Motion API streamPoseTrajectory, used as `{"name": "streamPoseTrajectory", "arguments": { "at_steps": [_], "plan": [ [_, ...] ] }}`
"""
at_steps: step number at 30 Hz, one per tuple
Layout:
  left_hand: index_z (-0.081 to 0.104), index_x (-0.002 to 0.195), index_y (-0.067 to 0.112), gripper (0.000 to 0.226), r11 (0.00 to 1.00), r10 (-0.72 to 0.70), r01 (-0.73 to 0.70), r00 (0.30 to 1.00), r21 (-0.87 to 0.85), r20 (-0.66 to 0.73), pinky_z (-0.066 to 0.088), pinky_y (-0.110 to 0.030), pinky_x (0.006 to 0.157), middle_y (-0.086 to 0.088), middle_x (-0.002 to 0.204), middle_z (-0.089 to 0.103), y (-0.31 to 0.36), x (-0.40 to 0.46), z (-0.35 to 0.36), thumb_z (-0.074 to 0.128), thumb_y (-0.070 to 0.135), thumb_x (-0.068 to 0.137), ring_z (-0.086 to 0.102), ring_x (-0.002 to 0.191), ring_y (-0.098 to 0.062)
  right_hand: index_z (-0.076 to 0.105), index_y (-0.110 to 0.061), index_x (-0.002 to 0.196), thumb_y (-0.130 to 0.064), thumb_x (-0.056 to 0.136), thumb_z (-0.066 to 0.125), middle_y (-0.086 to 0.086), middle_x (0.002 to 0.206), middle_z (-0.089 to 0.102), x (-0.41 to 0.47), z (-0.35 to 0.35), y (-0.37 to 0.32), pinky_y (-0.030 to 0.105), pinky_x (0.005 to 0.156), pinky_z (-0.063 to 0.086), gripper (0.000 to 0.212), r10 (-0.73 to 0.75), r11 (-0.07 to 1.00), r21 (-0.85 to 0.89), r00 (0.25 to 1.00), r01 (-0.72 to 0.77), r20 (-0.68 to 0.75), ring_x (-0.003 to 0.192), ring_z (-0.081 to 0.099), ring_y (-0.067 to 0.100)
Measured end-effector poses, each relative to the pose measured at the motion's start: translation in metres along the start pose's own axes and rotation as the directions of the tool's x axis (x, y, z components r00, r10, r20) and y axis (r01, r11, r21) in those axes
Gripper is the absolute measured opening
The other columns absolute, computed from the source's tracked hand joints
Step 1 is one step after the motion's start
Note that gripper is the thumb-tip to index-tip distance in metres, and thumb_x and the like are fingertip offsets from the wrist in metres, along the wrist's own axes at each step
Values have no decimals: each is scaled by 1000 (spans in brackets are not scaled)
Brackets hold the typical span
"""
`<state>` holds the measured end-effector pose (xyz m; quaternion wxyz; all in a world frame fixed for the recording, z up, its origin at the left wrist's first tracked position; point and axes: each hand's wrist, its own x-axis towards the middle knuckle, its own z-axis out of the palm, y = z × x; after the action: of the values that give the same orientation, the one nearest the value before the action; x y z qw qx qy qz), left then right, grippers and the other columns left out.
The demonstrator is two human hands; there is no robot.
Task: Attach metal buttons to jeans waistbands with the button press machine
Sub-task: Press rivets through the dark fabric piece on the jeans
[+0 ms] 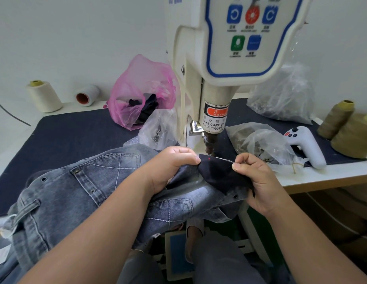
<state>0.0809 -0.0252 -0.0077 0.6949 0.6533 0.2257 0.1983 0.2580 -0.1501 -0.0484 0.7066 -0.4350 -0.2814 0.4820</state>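
Faded grey denim jeans [61, 193], glossy cream plastic press machine [225, 48], crinkled pink plastic bag [141, 85]

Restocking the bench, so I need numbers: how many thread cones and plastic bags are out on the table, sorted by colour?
Cream thread cones: 2
Olive thread cones: 2
Pink plastic bags: 1
Clear plastic bags: 3
Total: 8
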Motion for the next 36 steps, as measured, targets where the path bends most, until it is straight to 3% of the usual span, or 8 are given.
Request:
{"name": "streamPoseTrajectory", "arguments": {
  "at_steps": [15, 23, 27, 31, 33, 36],
  "plan": [
    [68, 54, 21, 47, 999, 29, -30, 999, 29, 18, 45, -10, 56, 8, 58, 62, -4, 1, -3, 53, -5, 90, 59, 56, 1, 59, -15, 75, -5, 72, 64, 9, 72, 61, -2, 3, -4, 27, 57, 54, 11, 15, 1000, -15, 1000, -15, -10, 66, 63, 18],
    [67, 57, 20, 22, 1000, 9, -9, 1000, 22, -8, 47, -14, 59, 3, 61, 61, -4, 1, -3, 63, 10, 76, 59, 59, -5, 56, -11, 79, -4, 71, 63, 9, 70, 60, -5, 7, -7, 25, 55, 54, 13, 30, 1000, -6, 999, -30, -28, 63, 62, 17],
    [64, 62, 16, 7, 996, 58, -50, 992, 69, -113, 42, -30, 72, -10, 68, 55, -7, 1, -1, 66, 20, 67, 52, 69, -20, 59, -17, 74, -9, 69, 65, 8, 74, 58, -11, 13, -7, 24, 57, 52, 11, 26, 1000, -15, 997, -27, -69, 69, 58, 19],
    [52, 54, 22, 14, 983, 164, -141, 961, 118, -224, 29, -29, 57, -5, 59, 38, -5, -3, 3, 64, 27, 59, 35, 60, -17, 67, -26, 66, -11, 62, 76, 3, 75, 62, -30, 32, -8, 26, 61, 53, 18, -42, 999, -19, 997, 41, -64, 74, 59, 17],
    [46, 49, 22, 17, 982, 189, -180, 941, 59, -281, 26, -28, 53, 2, 53, 33, -2, -2, 1, 58, 19, 61, 31, 53, -11, 68, -23, 75, 2, 63, 76, 4, 76, 68, -40, 45, -4, 24, 59, 55, 29, -92, 996, 7, 995, 93, -27, 71, 65, 14],
    [30, 56, 15, 30, 971, 111, -175, 935, -166, -338, 22, -30, 52, -3, 56, 30, 6, -2, -8, 60, 21, 55, 28, 51, -17, 65, -23, 89, -4, 71, 69, 8, 80, 72, -56, 68, 6, 21, 50, 51, 27, -111, 993, -41, 991, 114, 79, 57, 64, 13]
  ]
}}
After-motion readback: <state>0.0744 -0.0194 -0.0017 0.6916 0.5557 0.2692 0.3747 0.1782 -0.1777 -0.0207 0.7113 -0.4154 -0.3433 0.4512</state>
